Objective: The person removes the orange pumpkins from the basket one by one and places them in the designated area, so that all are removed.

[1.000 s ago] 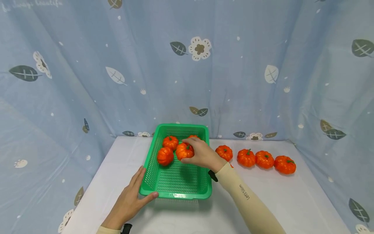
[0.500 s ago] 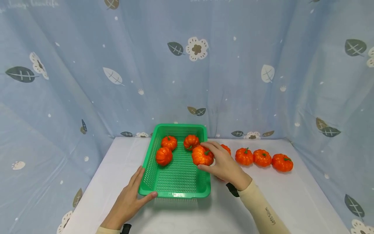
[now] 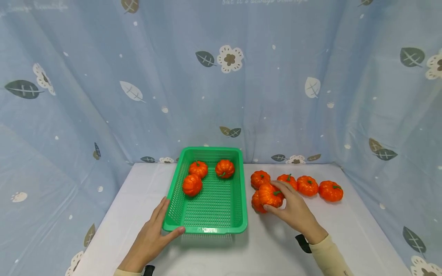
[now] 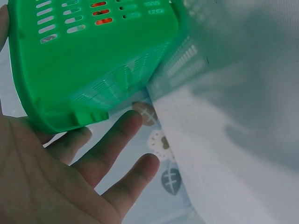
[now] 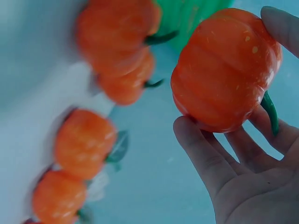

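Note:
My right hand grips a small orange pumpkin with a green stem, thumb on one side and fingers on the other. In the head view it is over the table right of the basket, in front of another pumpkin that it partly hides. The right wrist view shows the held pumpkin clasped at its ends. My left hand rests at the near left corner of the green basket, fingers fairly straight along its side, thumb at the front rim. Three pumpkins lie inside the basket.
Right of the basket, a row of pumpkins runs across the white table. One more pumpkin lies near the basket's right side. A blue patterned curtain rises behind and beside the table.
My right hand has carried the pumpkin out of the basket, rightward and toward me, to over the table. The left hand stays at the basket corner. The head view has shifted slightly.

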`<state>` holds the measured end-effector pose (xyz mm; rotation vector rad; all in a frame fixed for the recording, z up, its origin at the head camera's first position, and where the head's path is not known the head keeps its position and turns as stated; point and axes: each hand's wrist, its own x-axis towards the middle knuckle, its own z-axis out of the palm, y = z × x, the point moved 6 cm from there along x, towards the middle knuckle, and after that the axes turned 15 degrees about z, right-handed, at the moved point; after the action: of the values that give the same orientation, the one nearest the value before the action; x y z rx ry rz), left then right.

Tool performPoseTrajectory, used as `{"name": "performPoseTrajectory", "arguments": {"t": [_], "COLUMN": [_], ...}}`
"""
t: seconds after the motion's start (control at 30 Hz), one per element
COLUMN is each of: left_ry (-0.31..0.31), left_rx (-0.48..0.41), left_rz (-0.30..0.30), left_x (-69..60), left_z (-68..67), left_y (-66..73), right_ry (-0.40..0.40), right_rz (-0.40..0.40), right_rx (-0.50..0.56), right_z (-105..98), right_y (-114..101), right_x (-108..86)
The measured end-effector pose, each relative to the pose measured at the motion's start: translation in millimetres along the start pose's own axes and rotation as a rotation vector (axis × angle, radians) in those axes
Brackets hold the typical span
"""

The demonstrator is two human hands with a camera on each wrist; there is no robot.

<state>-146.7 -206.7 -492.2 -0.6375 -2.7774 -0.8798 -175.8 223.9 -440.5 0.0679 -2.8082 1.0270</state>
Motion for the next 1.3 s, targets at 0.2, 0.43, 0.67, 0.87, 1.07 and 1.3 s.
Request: {"name": "performPoseTrajectory", "arguments": {"t": [0.2,0.43,0.67,0.87,1.07,1.3], "left_ry": [0.002,0.003,0.001,0.006,0.023,0.022], "left_rx": [-0.003,0.000,-0.005,-0.003,-0.001,-0.008], "left_rz": [-0.001,-0.002,-0.007,-0.003,0.005,-0.002], "left_x": [-0.2,-1.2,-3.9,-4.2,-1.6,-1.4], "left_z": [0.1,0.4,0.9,2.5,-0.3,-1.6], "left_y": [-1.3,-1.6,-1.4,0.1,2.2,1.9], "right_ry": [0.012,0.006,-0.019,-0.040,-0.042,-0.044], "right_rz": [0.080,0.160,0.216,0.245,0.263,0.267], "right_rx": [-0.040,-0.083,-0.111,-0.118,-0.122,-0.116], "right_z": [-5,-3,12,16,20,17], "right_y": [38,69,92,101,107,103], "right_x": [-2.0,-0.8,-1.4,-3.0,-0.7,0.1]}}
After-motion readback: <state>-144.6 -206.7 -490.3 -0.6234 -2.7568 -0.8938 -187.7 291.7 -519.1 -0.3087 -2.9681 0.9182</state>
